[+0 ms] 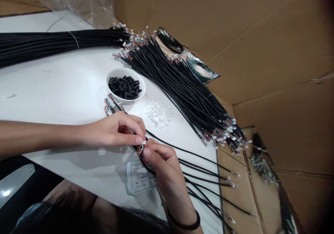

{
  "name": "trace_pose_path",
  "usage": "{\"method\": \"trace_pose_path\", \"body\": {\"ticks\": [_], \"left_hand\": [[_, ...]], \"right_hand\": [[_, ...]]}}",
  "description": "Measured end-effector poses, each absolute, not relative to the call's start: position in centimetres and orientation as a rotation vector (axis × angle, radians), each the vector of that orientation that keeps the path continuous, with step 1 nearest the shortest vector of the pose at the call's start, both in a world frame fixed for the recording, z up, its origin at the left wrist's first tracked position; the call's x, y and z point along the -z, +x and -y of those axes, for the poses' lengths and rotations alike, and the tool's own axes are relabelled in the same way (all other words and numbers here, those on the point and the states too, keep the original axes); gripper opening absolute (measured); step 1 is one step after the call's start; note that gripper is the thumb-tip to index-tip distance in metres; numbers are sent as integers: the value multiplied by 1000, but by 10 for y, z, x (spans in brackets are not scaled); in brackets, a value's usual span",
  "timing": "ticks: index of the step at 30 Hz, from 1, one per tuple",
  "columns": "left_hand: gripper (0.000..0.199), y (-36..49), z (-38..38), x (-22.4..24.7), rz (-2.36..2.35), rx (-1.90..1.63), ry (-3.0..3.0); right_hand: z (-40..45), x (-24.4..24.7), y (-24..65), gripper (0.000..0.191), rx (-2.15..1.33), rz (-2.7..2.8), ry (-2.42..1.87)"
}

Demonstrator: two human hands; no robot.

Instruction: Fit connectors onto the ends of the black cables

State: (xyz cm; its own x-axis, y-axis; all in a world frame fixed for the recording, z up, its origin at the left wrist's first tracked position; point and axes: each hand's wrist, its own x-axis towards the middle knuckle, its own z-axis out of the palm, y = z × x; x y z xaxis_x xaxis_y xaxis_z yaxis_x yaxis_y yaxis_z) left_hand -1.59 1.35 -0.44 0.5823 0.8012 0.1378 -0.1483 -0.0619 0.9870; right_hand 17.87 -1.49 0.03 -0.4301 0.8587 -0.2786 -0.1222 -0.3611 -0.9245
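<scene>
From the head camera, a person's two bare hands meet at lower centre of the frame, over a white table top (60, 87), at the end of a single black cable (182, 154). The left hand (114, 131), reaching in from the left edge, pinches a small white connector (143, 142) between thumb and forefinger, the other fingers curled in behind it. The right hand (160, 164), rising from the bottom edge with a black wristband (184, 224), presses its fingertips together around thin coloured wires (140, 150), apparently steadying them close to the connector; the fingers partly hide the exact grip. The cable runs out toward the lower right. Just above the hands, a white bowl (109, 82) of short black sleeves (125, 87) sits beside a loose pile of small white plastic pieces (158, 112), both seemingly placed within easy reach. A fanned bundle of black cables (182, 87) with connector ends spreads diagonally across the upper centre, and a strapped cable bundle (52, 40) lies at upper left. A printed sheet (139, 178) lies below the hands, and a cardboard box flap (261, 53) fills the right side.
</scene>
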Motion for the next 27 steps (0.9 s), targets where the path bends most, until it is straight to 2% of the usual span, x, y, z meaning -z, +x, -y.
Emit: {"method": "trace_pose_path", "body": {"ticks": [6,27], "left_hand": [[16,-17,-14,5,-583,-810,1330],[23,-18,-14,4,-617,-808,1351]], "right_hand": [[16,0,179,12,-1861,1190,-1063],[16,-3,179,15,-1874,1246,-999]]}}
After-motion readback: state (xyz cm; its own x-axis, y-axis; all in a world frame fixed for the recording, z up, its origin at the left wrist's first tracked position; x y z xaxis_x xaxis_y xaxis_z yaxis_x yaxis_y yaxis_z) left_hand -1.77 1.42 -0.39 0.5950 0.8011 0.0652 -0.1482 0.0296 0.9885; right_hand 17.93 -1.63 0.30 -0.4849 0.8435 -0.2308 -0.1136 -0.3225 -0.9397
